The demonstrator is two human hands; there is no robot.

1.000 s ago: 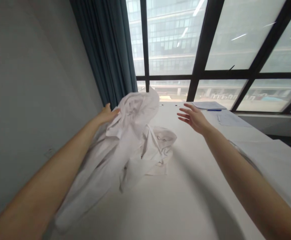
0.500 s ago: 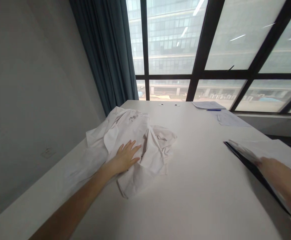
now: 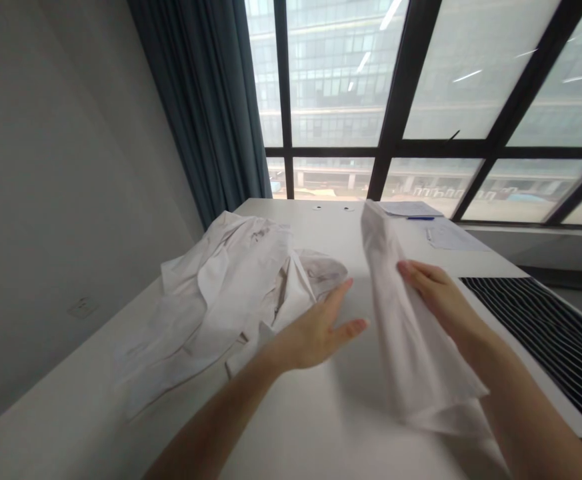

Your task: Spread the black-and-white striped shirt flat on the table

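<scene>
My right hand [image 3: 441,300] is closed on a white piece of cloth [image 3: 411,340] and holds it up over the white table [image 3: 301,427], the cloth hanging down toward my forearm. My left hand [image 3: 315,327] hovers open, fingers stretched out toward that cloth, a short way left of it and not touching it. A crumpled white garment [image 3: 225,287] lies in a heap on the table at the left, just beyond my left hand.
A black-and-white striped cloth [image 3: 551,333] lies on the table's right side. Papers [image 3: 451,237] and a blue pen [image 3: 419,218] rest at the far edge by the window. A dark curtain [image 3: 205,113] hangs at the back left, beside a grey wall.
My left hand has left the crumpled garment and moved right, into the air. My right hand has brought a white cloth up from the right, uncovering the striped cloth.
</scene>
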